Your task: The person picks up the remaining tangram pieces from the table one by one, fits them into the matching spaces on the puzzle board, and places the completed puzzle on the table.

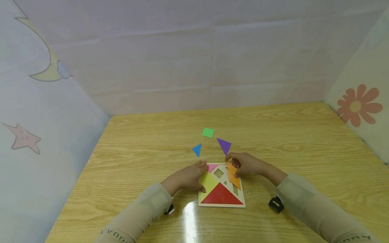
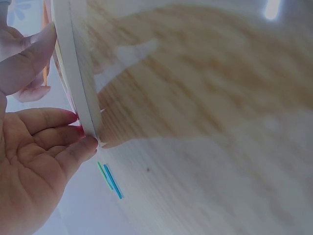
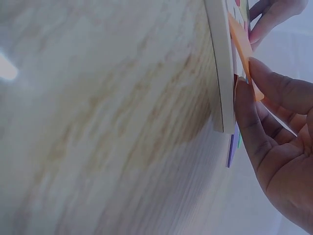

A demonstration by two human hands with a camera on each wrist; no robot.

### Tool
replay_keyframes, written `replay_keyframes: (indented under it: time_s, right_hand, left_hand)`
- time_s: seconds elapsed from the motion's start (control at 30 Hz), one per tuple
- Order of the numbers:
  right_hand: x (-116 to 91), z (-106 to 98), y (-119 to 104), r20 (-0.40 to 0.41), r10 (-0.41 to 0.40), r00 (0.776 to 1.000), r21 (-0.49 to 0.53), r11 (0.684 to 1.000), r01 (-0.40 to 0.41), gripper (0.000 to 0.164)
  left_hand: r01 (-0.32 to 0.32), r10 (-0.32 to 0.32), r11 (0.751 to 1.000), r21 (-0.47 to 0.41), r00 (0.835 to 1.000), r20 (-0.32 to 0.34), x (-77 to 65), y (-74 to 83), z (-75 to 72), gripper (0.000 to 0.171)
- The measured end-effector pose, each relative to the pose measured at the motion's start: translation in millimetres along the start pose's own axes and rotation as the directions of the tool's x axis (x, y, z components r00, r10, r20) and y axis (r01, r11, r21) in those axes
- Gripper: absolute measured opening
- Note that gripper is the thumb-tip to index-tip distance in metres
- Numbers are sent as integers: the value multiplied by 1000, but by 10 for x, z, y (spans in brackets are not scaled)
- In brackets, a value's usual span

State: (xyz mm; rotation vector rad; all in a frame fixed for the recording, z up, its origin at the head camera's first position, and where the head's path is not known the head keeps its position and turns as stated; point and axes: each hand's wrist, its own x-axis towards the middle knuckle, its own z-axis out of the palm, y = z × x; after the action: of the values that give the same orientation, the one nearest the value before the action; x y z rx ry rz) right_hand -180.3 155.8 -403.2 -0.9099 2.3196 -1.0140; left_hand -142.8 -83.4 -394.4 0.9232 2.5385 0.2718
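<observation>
A white tangram board [image 1: 244, 201] lies on the table with a red triangle [image 1: 222, 195], a yellow triangle [image 1: 209, 182] and a pink piece [image 1: 212, 166] set in it. My left hand [image 1: 188, 177] rests along the board's left side, thumb on the yellow triangle and fingertips by the pink piece at the far corner. Between thumb and fingers, my right hand [image 1: 247, 164] pinches an orange four-sided piece [image 1: 233, 177]. That piece is tilted over the board's right side, as the right wrist view shows, partly covering the cutouts there.
Beyond the board lie a purple triangle [image 1: 225, 145], a blue triangle [image 1: 197, 150] and a green square [image 1: 208, 132]. A black strap [image 1: 276, 204] shows beside the right sleeve. Printed cloth walls [image 1: 182, 67] stand along the wooden table's [image 1: 136, 141] back and sides.
</observation>
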Motion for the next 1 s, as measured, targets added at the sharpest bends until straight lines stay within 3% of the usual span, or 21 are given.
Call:
replay_keyframes:
  time_s: [1.0]
  right_hand:
    - [-16,23,-53,51,25,998,-88,996,-21,41]
  left_hand:
    - [17,-17,1000,-12,1000,18,1,20,-32,77]
